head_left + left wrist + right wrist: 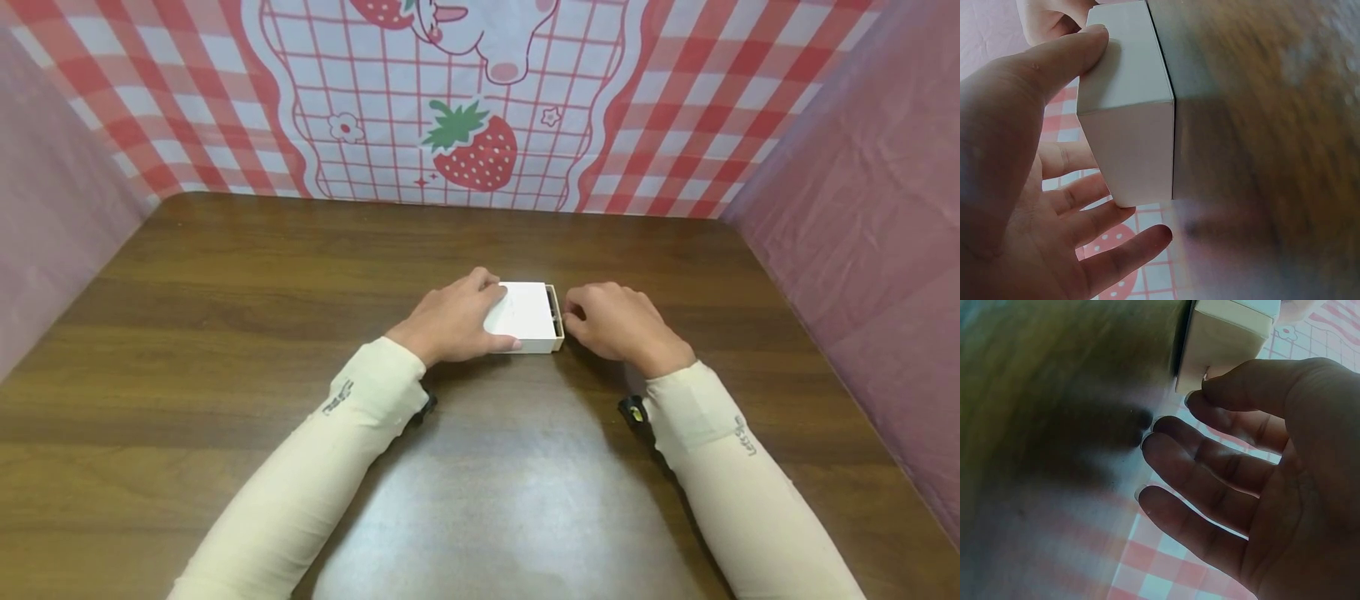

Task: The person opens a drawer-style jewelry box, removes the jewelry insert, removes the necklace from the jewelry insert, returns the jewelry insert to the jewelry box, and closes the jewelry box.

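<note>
A small white drawer box (528, 310) lies on the table with its cream-edged inner tray (558, 340) slid out slightly at the right end. My left hand (456, 323) grips the sleeve from the left, thumb along the near side and fingers toward the far side. In the left wrist view, the thumb presses on one face of the box (1127, 150). At the tray's end, my right hand (618, 323) pinches a small pull tab (1205, 375) between thumb and index finger. Its other fingers are loosely bent. Inside the tray a dark strip shows; most of the inside is hidden.
The brown wooden table (225, 375) reaches back to a red-and-white checked cloth (360, 158) with a strawberry print. Pinkish cloth walls (847, 167) stand on both sides. Dark wrist cameras (636, 412) sit below the light sleeves.
</note>
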`<state>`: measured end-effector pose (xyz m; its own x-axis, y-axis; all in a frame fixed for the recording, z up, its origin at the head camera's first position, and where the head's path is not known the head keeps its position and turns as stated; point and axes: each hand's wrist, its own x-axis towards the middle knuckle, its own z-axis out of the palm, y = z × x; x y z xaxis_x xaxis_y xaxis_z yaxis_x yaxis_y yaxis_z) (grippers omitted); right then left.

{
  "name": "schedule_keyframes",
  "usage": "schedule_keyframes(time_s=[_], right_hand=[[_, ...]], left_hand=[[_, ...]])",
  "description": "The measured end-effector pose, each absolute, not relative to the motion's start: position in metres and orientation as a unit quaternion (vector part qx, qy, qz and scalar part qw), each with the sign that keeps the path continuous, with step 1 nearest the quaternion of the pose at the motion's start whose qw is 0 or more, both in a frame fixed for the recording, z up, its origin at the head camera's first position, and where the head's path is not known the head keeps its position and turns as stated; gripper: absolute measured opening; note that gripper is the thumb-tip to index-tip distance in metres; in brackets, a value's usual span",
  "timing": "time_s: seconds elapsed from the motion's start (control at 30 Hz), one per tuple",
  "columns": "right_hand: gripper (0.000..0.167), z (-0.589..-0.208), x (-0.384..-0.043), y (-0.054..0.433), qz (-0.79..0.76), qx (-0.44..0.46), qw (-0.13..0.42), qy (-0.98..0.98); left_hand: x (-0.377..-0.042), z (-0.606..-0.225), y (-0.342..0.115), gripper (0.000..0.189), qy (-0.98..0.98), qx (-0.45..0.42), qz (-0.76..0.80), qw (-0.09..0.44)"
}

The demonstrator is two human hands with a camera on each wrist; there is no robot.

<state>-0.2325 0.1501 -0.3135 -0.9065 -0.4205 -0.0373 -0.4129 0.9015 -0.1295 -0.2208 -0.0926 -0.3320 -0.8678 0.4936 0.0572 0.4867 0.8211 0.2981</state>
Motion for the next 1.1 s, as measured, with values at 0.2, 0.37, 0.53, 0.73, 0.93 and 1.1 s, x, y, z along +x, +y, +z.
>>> schedule_keyframes(time_s=[0.2, 0.37, 0.53, 0.73, 0.93, 1.1], right_hand=[[0.013, -0.3123, -0.2333, 0.1483, -0.06, -0.213, 0.036, 0.975], [0.013, -0.3121, -0.2341, 0.147, -0.062, -0.216, 0.036, 0.974], [0.014, -0.3137, -0.2347, 0.1475, -0.058, -0.212, 0.032, 0.975], [0.014, -0.3161, -0.2344, 0.1498, -0.057, -0.209, 0.027, 0.976], [0.015, -0.3161, -0.2346, 0.1501, -0.058, -0.218, 0.023, 0.974], [0.015, -0.3158, -0.2348, 0.1495, -0.058, -0.218, 0.022, 0.974]], left_hand=[[-0.2209, -0.3319, -0.0941, 0.078, 0.954, 0.26, 0.151, 0.005], [-0.2208, -0.3321, -0.0959, 0.077, 0.954, 0.258, 0.152, 0.004], [-0.2211, -0.3327, -0.0953, 0.077, 0.953, 0.26, 0.153, 0.007], [-0.2223, -0.3334, -0.0936, 0.077, 0.951, 0.266, 0.155, 0.006], [-0.222, -0.3327, -0.0942, 0.076, 0.951, 0.265, 0.156, 0.003], [-0.2224, -0.3328, -0.0943, 0.077, 0.952, 0.265, 0.153, 0.006]])
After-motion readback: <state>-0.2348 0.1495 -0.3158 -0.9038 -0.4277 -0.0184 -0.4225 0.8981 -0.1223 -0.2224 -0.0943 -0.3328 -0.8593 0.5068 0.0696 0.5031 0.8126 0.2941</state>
